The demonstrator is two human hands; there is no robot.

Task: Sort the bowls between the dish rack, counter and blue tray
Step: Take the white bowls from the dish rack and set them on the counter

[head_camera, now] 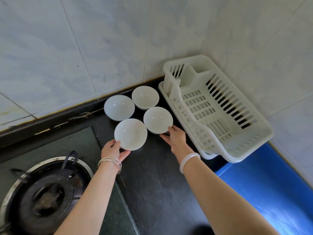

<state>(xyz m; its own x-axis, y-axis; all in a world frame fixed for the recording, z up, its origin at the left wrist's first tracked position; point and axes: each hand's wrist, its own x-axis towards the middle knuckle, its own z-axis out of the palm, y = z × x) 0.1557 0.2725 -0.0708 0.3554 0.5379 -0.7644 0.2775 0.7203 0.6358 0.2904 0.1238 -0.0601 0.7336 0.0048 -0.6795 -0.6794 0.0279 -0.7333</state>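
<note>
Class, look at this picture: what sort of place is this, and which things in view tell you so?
Most likely a home kitchen counter. A gas burner is set into the dark counter, a white plastic dish rack stands in the tiled corner, and four white bowls sit beside it, two of them touched by the hands.

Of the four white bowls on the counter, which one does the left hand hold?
The front-left bowl, nearest the stove burner; the left hand grips its near rim.
</note>
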